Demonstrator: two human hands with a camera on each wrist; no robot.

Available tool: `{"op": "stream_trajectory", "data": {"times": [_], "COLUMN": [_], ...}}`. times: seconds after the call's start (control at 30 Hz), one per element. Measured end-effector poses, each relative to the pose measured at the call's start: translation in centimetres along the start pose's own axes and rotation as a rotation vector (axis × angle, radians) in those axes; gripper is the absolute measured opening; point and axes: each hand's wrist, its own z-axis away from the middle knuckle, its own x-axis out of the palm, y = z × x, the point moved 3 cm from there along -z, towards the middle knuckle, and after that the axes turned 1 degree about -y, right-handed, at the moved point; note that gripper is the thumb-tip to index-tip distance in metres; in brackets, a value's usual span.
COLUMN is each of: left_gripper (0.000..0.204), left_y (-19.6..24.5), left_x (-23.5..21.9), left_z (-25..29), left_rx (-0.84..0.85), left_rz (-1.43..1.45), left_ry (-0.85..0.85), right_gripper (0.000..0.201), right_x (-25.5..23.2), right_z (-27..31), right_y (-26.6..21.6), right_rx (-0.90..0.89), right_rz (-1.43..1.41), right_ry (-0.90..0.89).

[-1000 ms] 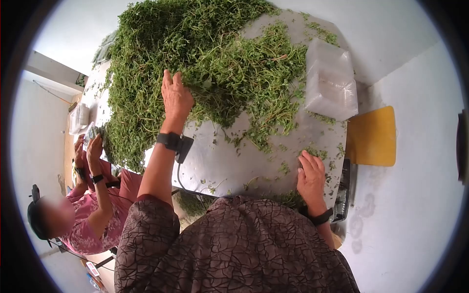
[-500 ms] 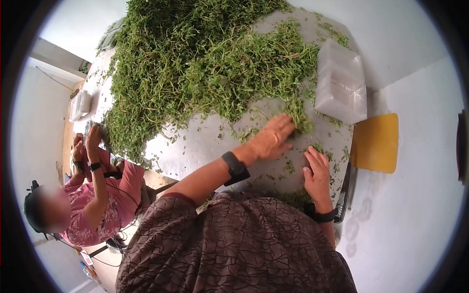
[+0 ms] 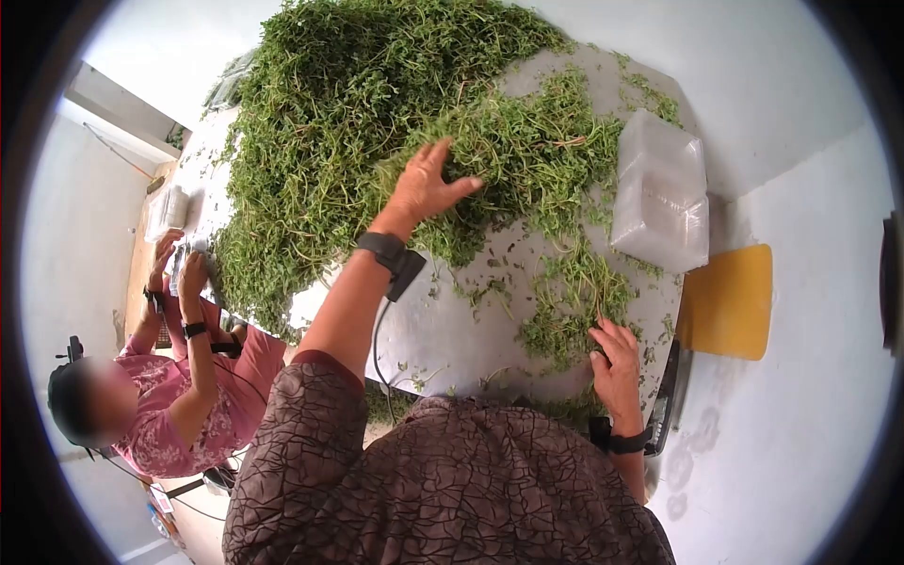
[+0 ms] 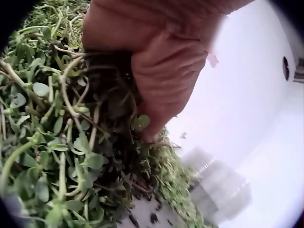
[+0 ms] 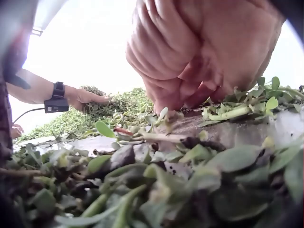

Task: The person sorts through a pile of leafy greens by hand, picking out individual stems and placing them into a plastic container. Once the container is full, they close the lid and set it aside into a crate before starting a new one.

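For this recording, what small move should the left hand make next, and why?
Probably the left hand should draw a little off the pile of purslane-like greens toward the right hand: it is over that pile, while the right hand is beside a smaller clump.

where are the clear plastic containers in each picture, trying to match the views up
Head: the clear plastic containers are right of centre, beside the heap of green plants.
Left wrist: lower right, blurred, beside the plants.
Right wrist: not in it.
Shared landmark: the heap, filling the left in the left wrist view, behind the hand in the right wrist view.
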Motion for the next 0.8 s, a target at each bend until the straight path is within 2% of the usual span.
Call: {"op": "stream_trajectory", "data": {"times": [0.03, 0.1, 0.23, 0.27, 0.33, 0.37, 0.43, 0.47, 0.5, 0.53, 0.57, 0.67, 0.7, 0.77, 0.8], "left_gripper": [0.088, 0.069, 0.061, 0.061, 0.055, 0.055, 0.051, 0.051, 0.052, 0.052, 0.059, 0.072, 0.068, 0.061, 0.055], "left_y": [2.2, 5.1, 7.9, 8.3, 10.2, 10.8, 10.7, 9.1, 8.0, 6.7, 5.4, 2.8, 2.6, 3.2, 3.5], "left_x": [-0.1, 0.9, 4.8, 4.9, 4.5, 3.6, 1.6, 1.0, -0.3, -1.0, -1.5, -1.1, -0.3, 1.4, 2.5], "left_z": [1.4, 3.4, 9.6, 10.8, 13.0, 13.0, 12.8, 12.8, 12.7, 12.7, 13.0, 14.9, 15.8, 16.8, 17.0], "left_rx": [-0.010, 0.020, 0.313, 0.312, 0.415, 0.413, 0.210, 0.289, 0.326, 0.296, 0.238, 0.072, -0.010, 0.105, 0.069], "left_rz": [-0.239, -0.174, 0.034, 0.034, 0.140, 0.145, 0.490, 0.468, 0.288, 0.211, 0.228, -0.013, 0.017, 0.017, 0.161], "left_ry": [0.012, -0.069, -0.151, -0.154, -0.401, -0.406, -0.485, -0.297, -0.150, -0.066, -0.058, -0.138, -0.190, -0.141, -0.196], "right_gripper": [0.041, 0.039, 0.038, 0.037, 0.037, 0.036, 0.036, 0.035, 0.034, 0.034, 0.034, 0.035, 0.035, 0.034, 0.034], "right_x": [0.0, -0.1, -0.1, 0.0, 0.1, 0.3, 0.4, 0.4, 0.4, 0.6, 0.6, 0.5, 0.5, 0.6, 0.6], "right_z": [0.1, 0.0, 0.0, 0.1, 0.2, 0.3, 0.6, 0.5, 0.6, 0.6, 0.5, 0.2, 0.3, 0.3, 0.4], "right_y": [-0.1, -0.3, -0.4, -0.3, 0.1, 0.5, 1.0, 0.9, 0.9, 0.9, 0.8, 0.6, 0.7, 0.9, 0.9], "right_rx": [-0.003, 0.002, 0.033, 0.038, 0.046, 0.060, 0.087, 0.058, 0.033, 0.054, 0.036, 0.000, 0.007, 0.048, 0.050], "right_rz": [0.004, -0.006, -0.021, -0.010, 0.002, -0.009, -0.017, -0.003, 0.008, 0.003, 0.001, -0.002, -0.005, -0.023, -0.023], "right_ry": [-0.001, 0.012, 0.018, 0.018, 0.010, 0.017, 0.020, 0.036, 0.050, 0.042, 0.060, 0.109, 0.112, 0.061, 0.059]}}
